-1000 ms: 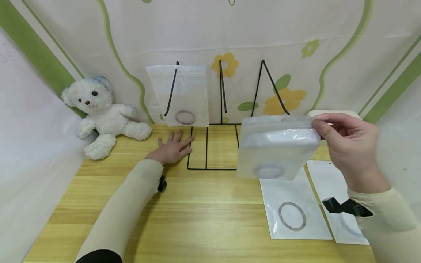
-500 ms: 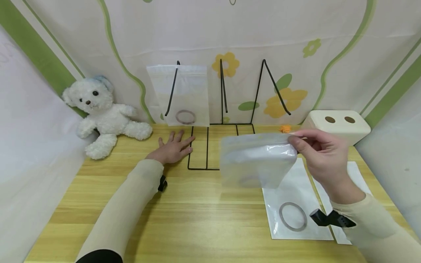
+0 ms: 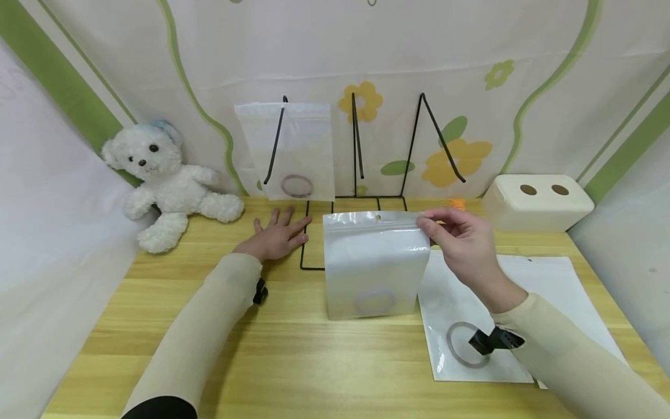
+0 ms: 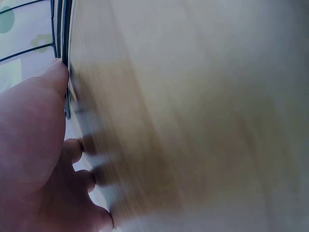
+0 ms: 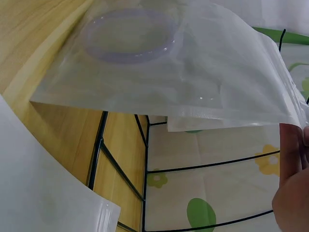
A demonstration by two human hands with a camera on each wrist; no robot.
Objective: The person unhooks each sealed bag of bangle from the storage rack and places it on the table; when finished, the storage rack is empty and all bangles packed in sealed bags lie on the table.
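Note:
My right hand [image 3: 466,250] pinches the top right corner of a white zip bag [image 3: 377,267], thumb in front. A punched hole shows in the bag's top edge, and a pale ring, like a bangle, shows faintly near its bottom; in the right wrist view the ring [image 5: 130,36] looks lilac. The bag hangs in front of a black wire display rack [image 3: 413,145] with three prongs. From the rack's left prong hangs another zip bag [image 3: 298,151] with a pinkish ring inside. My left hand [image 3: 274,235] lies spread on the table, fingertips at the rack's base.
Two more zip bags lie on the wooden table [image 3: 314,361] at the right, partly under my right forearm; the nearer bag [image 3: 445,349] holds a ring. A white teddy bear [image 3: 167,180] sits at the back left. A cream box [image 3: 539,203] with two holes stands at the back right.
My right hand has moved left and slightly down with the zip bag, which now faces the camera in front of the rack. The cream box has come into view. My left hand stays put.

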